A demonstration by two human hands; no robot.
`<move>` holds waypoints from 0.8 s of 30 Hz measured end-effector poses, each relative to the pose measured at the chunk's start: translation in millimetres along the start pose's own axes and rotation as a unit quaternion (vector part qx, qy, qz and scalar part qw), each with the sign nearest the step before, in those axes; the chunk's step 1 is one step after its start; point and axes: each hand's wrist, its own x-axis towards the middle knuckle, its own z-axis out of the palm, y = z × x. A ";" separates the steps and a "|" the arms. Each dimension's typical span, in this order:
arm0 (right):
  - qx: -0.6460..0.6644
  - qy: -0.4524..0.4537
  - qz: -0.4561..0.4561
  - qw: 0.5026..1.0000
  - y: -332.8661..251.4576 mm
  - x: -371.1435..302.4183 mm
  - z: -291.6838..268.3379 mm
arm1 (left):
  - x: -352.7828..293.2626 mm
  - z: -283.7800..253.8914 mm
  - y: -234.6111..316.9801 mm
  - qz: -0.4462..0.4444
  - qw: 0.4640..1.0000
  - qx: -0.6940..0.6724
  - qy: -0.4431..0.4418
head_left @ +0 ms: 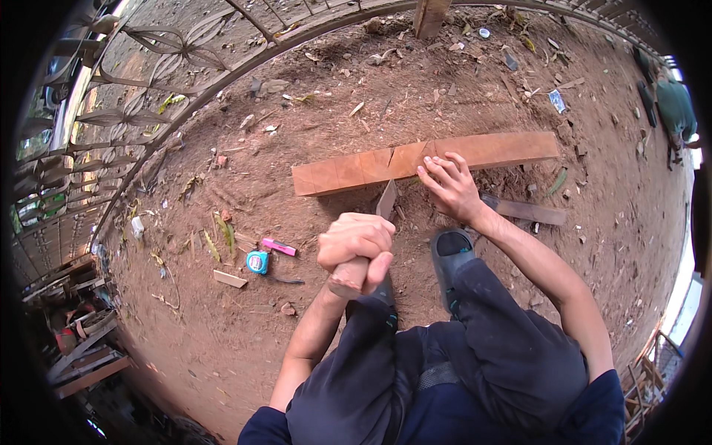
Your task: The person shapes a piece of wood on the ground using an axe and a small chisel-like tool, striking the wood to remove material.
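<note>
A long reddish-brown wooden beam (489, 150) lies across the dirt in front of me, with a dark crack or cut in its upper face left of my right hand. My left hand (356, 243) is closed around the thick wooden handle of a bladed hand tool (386, 199). The tool's flat blade points at the beam's near side; its exact kind is partly hidden by my fist. Fingers of my right hand (451, 187) are spread and rest on the beam near its middle, the palm off the wood.
A flat brown piece (530, 211) with a dark end lies beside my right foot. Left of my hands are a blue tape measure (257, 262), a pink marker (279, 247) and a wood offcut (230, 279). A metal fence (178, 44) curves around the far left.
</note>
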 end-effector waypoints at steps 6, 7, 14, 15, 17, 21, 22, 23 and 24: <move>-0.001 -0.019 0.007 1.000 0.5 -2.1 -1.1 | 11.1 -23.4 -20.0 -0.007 0.996 -0.078 0.036; 0.000 -0.018 0.007 1.000 0.3 -2.0 -1.0 | 11.3 -24.1 -22.9 -0.010 0.994 -0.098 0.036; -0.001 -0.014 0.010 1.000 0.4 -3.5 -0.3 | 4.8 -22.8 -27.1 0.001 0.998 -0.059 0.002; -0.001 -0.014 0.009 1.000 0.3 -3.2 -0.1 | 3.6 -24.3 -26.6 0.003 0.998 -0.060 0.001; 0.000 -0.015 0.010 1.000 0.5 -3.8 0.5 | 2.4 -24.6 -26.7 0.006 0.998 -0.061 -0.001; 0.001 -0.018 0.011 1.000 0.9 -4.0 0.9 | 3.5 -23.5 -24.4 0.008 0.999 -0.046 -0.006; 0.001 -0.018 0.011 1.000 0.8 -4.2 0.8 | 4.1 -22.9 -23.7 0.009 0.999 -0.038 -0.010; 0.002 -0.019 0.014 1.000 0.5 -4.2 0.5 | 4.4 -22.2 -23.2 0.009 0.999 -0.038 -0.010; 0.003 -0.021 0.016 1.000 0.3 -4.2 0.2 | 4.6 -21.2 -22.9 0.004 0.999 -0.044 -0.012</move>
